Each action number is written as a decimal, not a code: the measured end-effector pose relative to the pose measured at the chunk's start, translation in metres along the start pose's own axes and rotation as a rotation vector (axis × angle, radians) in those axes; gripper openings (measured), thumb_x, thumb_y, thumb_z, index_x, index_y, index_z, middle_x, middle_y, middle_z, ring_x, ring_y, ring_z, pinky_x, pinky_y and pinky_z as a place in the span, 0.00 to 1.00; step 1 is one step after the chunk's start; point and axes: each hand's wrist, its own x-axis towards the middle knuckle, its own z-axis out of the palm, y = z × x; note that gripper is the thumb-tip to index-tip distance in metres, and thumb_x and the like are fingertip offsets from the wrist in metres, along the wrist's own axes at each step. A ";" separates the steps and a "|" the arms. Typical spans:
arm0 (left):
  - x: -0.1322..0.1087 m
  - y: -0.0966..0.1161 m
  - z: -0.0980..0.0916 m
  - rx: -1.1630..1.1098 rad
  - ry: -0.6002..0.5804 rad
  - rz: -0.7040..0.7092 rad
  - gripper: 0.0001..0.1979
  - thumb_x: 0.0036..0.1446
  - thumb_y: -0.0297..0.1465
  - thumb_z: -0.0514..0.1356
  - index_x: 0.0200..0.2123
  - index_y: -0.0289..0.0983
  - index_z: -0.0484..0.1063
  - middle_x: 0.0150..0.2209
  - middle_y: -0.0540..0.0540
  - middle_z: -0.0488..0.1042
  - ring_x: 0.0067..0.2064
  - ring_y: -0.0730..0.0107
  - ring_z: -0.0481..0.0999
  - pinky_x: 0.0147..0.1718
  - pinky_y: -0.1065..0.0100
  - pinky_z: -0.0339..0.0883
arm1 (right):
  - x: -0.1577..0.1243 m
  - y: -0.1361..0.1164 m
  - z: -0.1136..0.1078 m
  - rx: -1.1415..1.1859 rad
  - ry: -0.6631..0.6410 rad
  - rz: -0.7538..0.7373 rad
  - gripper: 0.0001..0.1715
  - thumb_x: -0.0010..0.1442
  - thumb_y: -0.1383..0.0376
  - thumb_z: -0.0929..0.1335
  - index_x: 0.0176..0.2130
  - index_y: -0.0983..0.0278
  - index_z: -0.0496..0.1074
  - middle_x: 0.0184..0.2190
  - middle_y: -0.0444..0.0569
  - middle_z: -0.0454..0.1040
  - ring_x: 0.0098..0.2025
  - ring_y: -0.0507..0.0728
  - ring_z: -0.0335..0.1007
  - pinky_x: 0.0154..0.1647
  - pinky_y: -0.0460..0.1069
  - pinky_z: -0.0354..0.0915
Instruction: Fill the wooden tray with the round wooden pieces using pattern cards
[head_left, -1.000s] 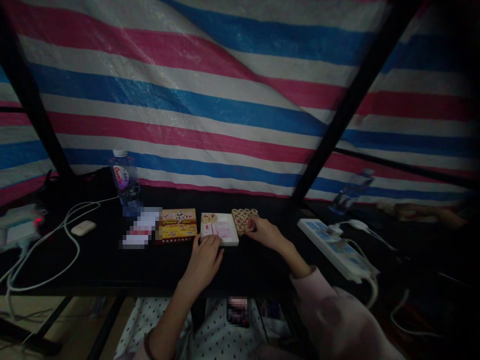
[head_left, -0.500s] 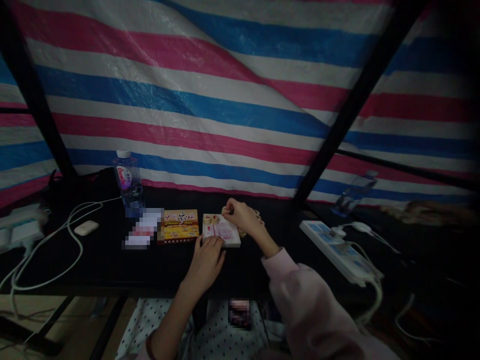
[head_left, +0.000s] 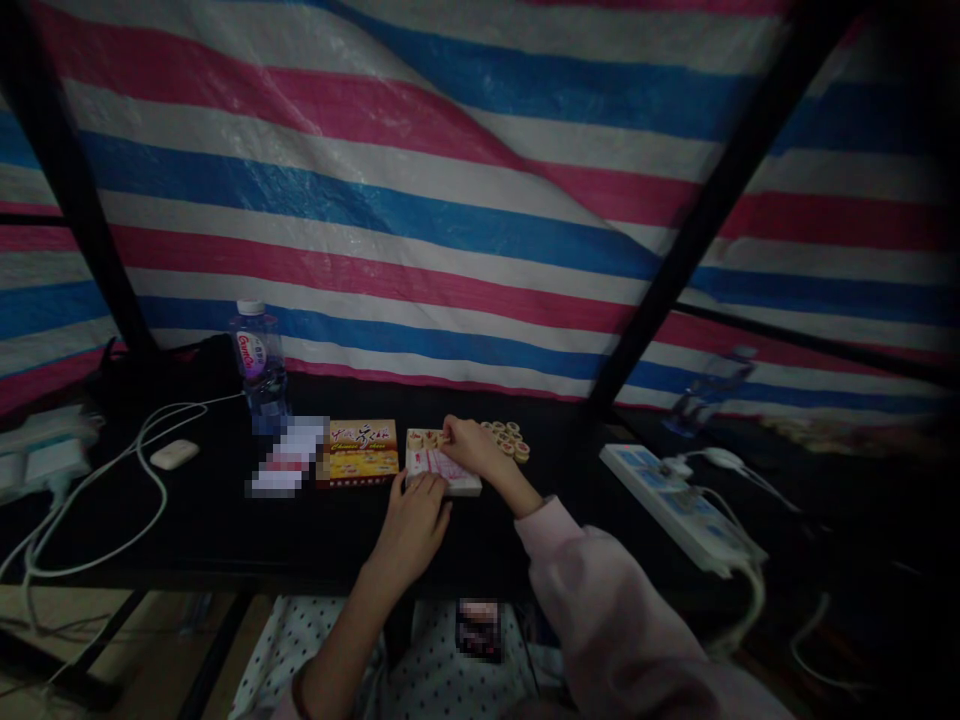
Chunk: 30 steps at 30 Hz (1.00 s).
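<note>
1. The right hand reaches over the far edge of the white box, fingers pinched narrow, seemingly on a disc; a loose pinch could drop it onto the dark worktop.
2. The left hand rests spread on the box's near edge; should it lift, I judge the box could skid.
3. The sleeve might brush the disc pile just right of the box.
4. Dim light hides the disc markings and whether a disc is truly held.

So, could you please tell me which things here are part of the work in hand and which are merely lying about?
In hand: left hand, right hand, white box, round wooden pieces.
Lying about: yellow box, water bottle, power strip, white cable.
</note>
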 end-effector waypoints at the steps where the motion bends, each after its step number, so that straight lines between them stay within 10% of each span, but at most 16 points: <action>1: 0.000 0.000 0.000 -0.001 0.000 0.002 0.12 0.62 0.29 0.48 0.47 0.38 0.65 0.48 0.44 0.72 0.53 0.62 0.68 0.59 0.50 0.48 | 0.000 0.001 -0.003 0.019 -0.007 0.000 0.08 0.56 0.65 0.67 0.38 0.62 0.69 0.35 0.48 0.75 0.37 0.55 0.71 0.30 0.45 0.53; 11: 0.000 -0.001 -0.001 -0.012 -0.009 0.006 0.12 0.63 0.30 0.48 0.48 0.38 0.65 0.49 0.44 0.72 0.53 0.62 0.68 0.58 0.50 0.49 | -0.031 0.037 -0.050 0.058 -0.183 0.004 0.09 0.50 0.68 0.69 0.35 0.61 0.72 0.32 0.44 0.74 0.32 0.52 0.69 0.27 0.44 0.53; 30: -0.001 0.000 0.001 -0.005 0.019 0.013 0.12 0.63 0.30 0.48 0.47 0.39 0.65 0.47 0.45 0.72 0.51 0.63 0.68 0.58 0.51 0.49 | -0.049 0.044 -0.004 0.140 -0.054 0.027 0.05 0.53 0.70 0.65 0.34 0.65 0.65 0.30 0.48 0.71 0.31 0.53 0.66 0.30 0.45 0.52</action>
